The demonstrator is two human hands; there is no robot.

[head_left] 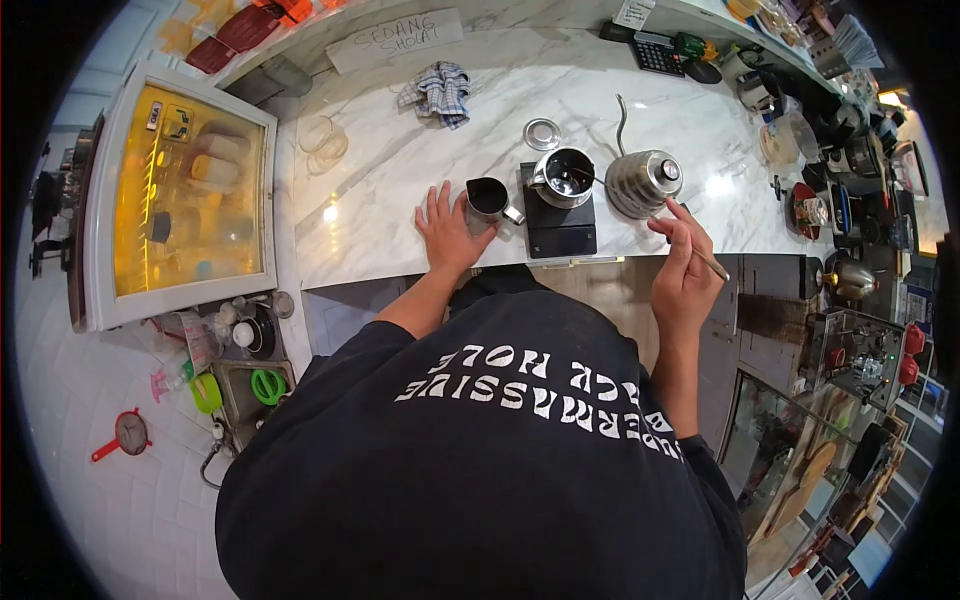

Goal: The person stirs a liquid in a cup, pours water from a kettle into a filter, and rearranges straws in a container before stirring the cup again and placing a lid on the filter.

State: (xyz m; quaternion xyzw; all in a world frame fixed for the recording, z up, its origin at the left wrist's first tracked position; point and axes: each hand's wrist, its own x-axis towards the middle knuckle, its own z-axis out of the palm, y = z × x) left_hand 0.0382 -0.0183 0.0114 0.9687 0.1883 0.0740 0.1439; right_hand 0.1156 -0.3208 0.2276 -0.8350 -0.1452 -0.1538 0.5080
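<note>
My left hand [450, 235] rests on the marble counter with its fingers spread, thumb and forefinger right beside a small metal pitcher [505, 214] that is dark inside. In my right hand [690, 265], the fingers pinch a thin long-handled spoon [714, 266]. Its far end reaches into a metal cup [546, 188] holding dark liquid. This cup stands on a black scale [561, 240]. A steel gooseneck kettle [640, 185] is just to the right of the cup, overlapped in part by the spoon. Behind the cup lies a round lid [542, 134].
On the counter [370, 200] lie a checked cloth [438, 95] and a clear glass item [322, 142]. A calculator [657, 54] sits at the back. Crowded jars and utensils line the right side. At left are a glass-door fridge [190, 190] and a sink [240, 395].
</note>
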